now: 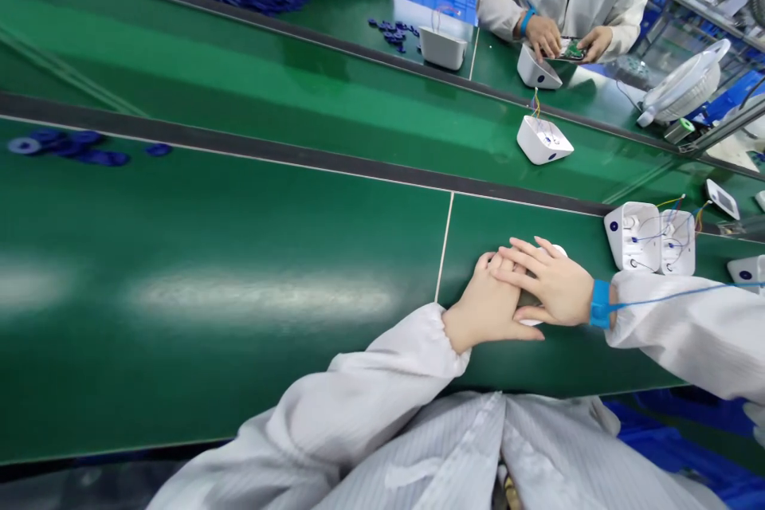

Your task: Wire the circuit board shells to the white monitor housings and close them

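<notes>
My left hand (487, 299) and my right hand (555, 287) meet low over the near worktable, right of the pale seam line. Between and under them is a white plastic part (559, 251), mostly covered; only small bits of its edges show. My left hand is closed around its left side. My right hand grips it from the right, the fingers reaching over the left hand's fingers and the thumb along the near side. A blue wrist strap (600, 304) with a cord circles my right wrist.
White housings with wires (632, 237) stand right of my hands; another housing (543, 140) sits on the green belt (335, 123). Blue ring-shaped parts (77, 145) lie at left. Across the belt, a co-worker's hands (545, 37) hold a circuit board (572, 50).
</notes>
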Action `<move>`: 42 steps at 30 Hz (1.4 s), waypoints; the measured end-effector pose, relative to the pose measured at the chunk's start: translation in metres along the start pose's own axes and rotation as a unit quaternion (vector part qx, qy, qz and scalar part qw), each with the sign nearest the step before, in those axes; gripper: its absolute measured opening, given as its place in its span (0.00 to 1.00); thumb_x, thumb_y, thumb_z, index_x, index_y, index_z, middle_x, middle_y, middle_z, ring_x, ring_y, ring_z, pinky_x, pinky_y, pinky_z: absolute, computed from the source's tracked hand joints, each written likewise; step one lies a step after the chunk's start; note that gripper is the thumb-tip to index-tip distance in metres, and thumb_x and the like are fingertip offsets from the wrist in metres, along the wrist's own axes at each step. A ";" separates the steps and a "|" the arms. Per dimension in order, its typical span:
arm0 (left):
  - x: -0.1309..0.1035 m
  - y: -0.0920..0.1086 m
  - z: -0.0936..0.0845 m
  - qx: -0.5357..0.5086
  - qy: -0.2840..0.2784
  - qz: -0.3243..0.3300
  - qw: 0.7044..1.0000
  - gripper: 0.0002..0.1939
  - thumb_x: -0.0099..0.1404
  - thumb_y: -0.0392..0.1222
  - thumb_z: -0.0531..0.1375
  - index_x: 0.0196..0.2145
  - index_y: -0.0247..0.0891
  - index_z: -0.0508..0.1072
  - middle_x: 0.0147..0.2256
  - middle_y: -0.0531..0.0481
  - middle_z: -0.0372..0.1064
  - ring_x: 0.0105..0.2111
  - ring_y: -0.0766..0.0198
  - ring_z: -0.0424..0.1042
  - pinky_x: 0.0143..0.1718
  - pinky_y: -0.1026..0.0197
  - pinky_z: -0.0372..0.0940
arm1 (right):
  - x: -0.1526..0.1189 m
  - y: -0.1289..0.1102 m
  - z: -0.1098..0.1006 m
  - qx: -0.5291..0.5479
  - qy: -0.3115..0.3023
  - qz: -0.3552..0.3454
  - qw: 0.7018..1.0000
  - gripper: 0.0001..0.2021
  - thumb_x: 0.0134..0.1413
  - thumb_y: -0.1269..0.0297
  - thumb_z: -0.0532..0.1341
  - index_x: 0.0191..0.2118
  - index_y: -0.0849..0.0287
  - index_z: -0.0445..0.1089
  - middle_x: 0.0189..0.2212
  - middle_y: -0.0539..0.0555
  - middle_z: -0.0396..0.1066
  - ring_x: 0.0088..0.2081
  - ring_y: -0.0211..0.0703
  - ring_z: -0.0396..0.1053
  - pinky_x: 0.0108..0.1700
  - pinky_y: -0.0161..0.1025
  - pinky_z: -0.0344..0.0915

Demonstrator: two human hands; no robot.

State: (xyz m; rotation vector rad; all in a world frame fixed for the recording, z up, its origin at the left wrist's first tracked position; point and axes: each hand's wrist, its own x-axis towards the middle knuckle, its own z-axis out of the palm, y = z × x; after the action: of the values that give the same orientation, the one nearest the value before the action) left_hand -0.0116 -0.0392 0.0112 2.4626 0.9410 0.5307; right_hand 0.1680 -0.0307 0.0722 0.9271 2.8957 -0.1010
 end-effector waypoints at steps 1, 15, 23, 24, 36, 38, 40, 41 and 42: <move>0.000 0.001 0.000 0.003 0.003 -0.005 1.000 0.55 0.45 0.75 0.65 0.61 0.32 0.66 0.63 0.29 0.58 0.63 0.34 0.55 0.63 0.36 0.49 | 0.002 0.003 -0.002 0.004 -0.006 0.002 1.000 0.37 0.64 0.38 0.50 0.69 0.56 0.56 0.69 0.64 0.52 0.70 0.65 0.48 0.65 0.67 0.50; 0.000 0.001 -0.001 0.025 0.043 0.008 0.999 0.62 0.41 0.76 0.65 0.64 0.30 0.59 0.61 0.28 0.59 0.62 0.33 0.58 0.61 0.37 0.51 | 0.026 0.027 -0.011 0.048 -0.023 0.043 0.998 0.39 0.64 0.36 0.48 0.71 0.58 0.51 0.69 0.63 0.53 0.71 0.61 0.46 0.66 0.63 0.52; 0.000 0.002 0.001 0.049 0.042 0.004 0.998 0.64 0.40 0.77 0.65 0.60 0.23 0.60 0.55 0.24 0.64 0.58 0.31 0.61 0.58 0.38 0.55 | 0.057 0.043 -0.009 0.046 -0.003 0.185 0.982 0.41 0.64 0.35 0.44 0.73 0.57 0.44 0.69 0.64 0.53 0.71 0.64 0.45 0.65 0.65 0.52; 0.000 0.002 0.001 0.047 0.040 0.003 0.998 0.64 0.40 0.77 0.64 0.60 0.23 0.60 0.55 0.24 0.64 0.58 0.31 0.61 0.58 0.37 0.54 | 0.058 0.042 -0.007 0.040 0.006 0.191 0.981 0.41 0.64 0.35 0.44 0.73 0.57 0.44 0.68 0.64 0.54 0.70 0.65 0.46 0.64 0.64 0.53; 0.004 0.004 -0.003 0.027 0.041 -0.010 0.999 0.63 0.43 0.72 0.66 0.64 0.26 0.52 0.61 0.24 0.59 0.62 0.34 0.58 0.60 0.39 0.52 | 0.065 0.051 -0.006 0.072 -0.035 0.293 0.953 0.36 0.67 0.39 0.39 0.70 0.56 0.51 0.59 0.64 0.67 0.59 0.58 0.66 0.56 0.53 0.64; 0.003 0.004 -0.001 0.026 0.037 -0.014 0.999 0.65 0.43 0.71 0.67 0.66 0.26 0.50 0.62 0.23 0.56 0.63 0.34 0.57 0.61 0.39 0.51 | 0.067 0.053 -0.006 0.056 -0.033 0.324 0.944 0.36 0.67 0.39 0.38 0.70 0.55 0.53 0.58 0.64 0.68 0.57 0.60 0.67 0.54 0.55 0.65; 0.002 0.003 0.000 0.023 0.036 -0.014 0.999 0.66 0.43 0.72 0.66 0.67 0.25 0.48 0.63 0.23 0.56 0.63 0.34 0.56 0.61 0.39 0.51 | 0.069 0.052 -0.006 0.028 -0.022 0.328 0.944 0.36 0.67 0.38 0.38 0.69 0.54 0.56 0.57 0.65 0.69 0.56 0.63 0.67 0.51 0.58 0.65; 0.001 0.003 0.001 0.021 0.038 -0.012 0.999 0.67 0.43 0.74 0.65 0.67 0.25 0.48 0.63 0.22 0.56 0.63 0.33 0.56 0.61 0.39 0.51 | 0.069 0.051 -0.006 0.013 -0.014 0.323 0.946 0.36 0.67 0.38 0.37 0.68 0.54 0.57 0.56 0.65 0.70 0.56 0.64 0.66 0.50 0.58 0.65; 0.001 0.003 0.001 0.019 0.041 -0.010 0.999 0.68 0.43 0.75 0.65 0.67 0.24 0.48 0.63 0.22 0.56 0.63 0.33 0.56 0.61 0.39 0.51 | 0.069 0.050 -0.006 0.001 -0.004 0.317 0.949 0.36 0.67 0.38 0.37 0.67 0.55 0.59 0.55 0.65 0.71 0.55 0.64 0.66 0.49 0.58 0.65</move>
State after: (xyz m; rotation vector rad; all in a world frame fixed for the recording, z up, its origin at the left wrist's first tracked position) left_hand -0.0089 -0.0408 0.0123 2.4791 1.0162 0.6158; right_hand 0.1412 0.0503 0.0687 1.7836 2.4354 -0.0548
